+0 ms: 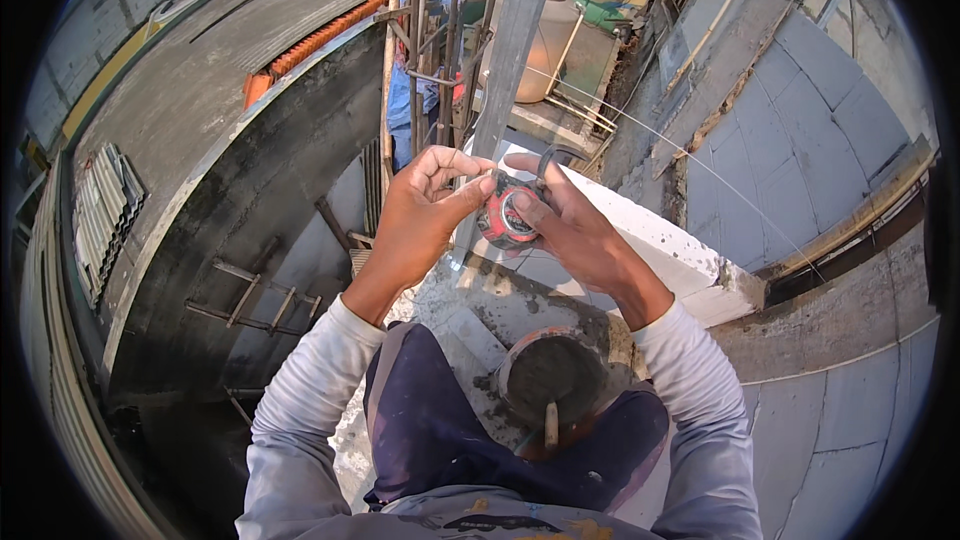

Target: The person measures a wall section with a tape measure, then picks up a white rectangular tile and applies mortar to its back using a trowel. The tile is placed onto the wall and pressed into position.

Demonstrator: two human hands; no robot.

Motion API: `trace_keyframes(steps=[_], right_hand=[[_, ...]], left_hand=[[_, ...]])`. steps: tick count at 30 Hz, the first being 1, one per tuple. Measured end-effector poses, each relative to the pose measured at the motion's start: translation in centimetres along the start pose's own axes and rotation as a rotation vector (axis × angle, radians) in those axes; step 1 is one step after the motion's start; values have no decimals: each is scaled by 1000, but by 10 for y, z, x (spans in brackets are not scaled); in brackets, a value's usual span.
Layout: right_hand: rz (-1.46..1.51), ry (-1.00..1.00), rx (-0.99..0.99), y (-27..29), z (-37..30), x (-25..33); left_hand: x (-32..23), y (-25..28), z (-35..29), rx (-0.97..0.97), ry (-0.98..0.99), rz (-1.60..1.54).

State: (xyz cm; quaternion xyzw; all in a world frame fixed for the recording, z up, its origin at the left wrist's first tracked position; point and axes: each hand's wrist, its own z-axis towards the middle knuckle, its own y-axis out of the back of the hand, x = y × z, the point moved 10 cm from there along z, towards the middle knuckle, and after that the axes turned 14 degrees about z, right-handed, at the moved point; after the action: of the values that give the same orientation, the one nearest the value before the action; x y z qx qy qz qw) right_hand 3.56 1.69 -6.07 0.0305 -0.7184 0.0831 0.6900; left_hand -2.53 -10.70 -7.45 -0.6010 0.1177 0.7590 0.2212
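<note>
A red and black tape measure [504, 217] is held in front of me at chest height. My right hand [583, 235] wraps its casing from the right, with the thumb across the round front. At the casing's upper left edge, my left hand [420, 220] pinches thumb and fingers together, touching the tape measure; the small part between the fingertips is hidden. A black loop [560, 154], seemingly the strap, shows by my right fingers. Just beyond my hands rises a long grey metal channel [512, 50], slightly tilted.
Below my hands, a bucket of grey mortar [545, 370] holds a tool with a wooden handle [551, 425]. A white block wall [690, 255] runs to the right. Upright rebar [455, 60] stands beyond, left of the channel. At left, a wooden ladder [262, 302] lies in a deep drop beside a dark wall [270, 170].
</note>
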Motion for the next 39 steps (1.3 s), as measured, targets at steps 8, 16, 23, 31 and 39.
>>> trace_keyframes(steps=[8, 16, 23, 31, 39], right_hand=[[-870, 202, -6, 10, -14, 6], [-1578, 138, -167, 99, -114, 103], [-2058, 195, -77, 67, -89, 218], [-2456, 143, 164, 9, 20, 175], [-2467, 585, 255, 17, 80, 129]], left_hand=[[18, 8, -3, 42, 104, 111], [17, 35, -3, 45, 126, 167], [4, 25, -6, -83, 32, 291], [9, 37, -5, -169, -25, 340], [10, 38, -2, -183, -102, 349]])
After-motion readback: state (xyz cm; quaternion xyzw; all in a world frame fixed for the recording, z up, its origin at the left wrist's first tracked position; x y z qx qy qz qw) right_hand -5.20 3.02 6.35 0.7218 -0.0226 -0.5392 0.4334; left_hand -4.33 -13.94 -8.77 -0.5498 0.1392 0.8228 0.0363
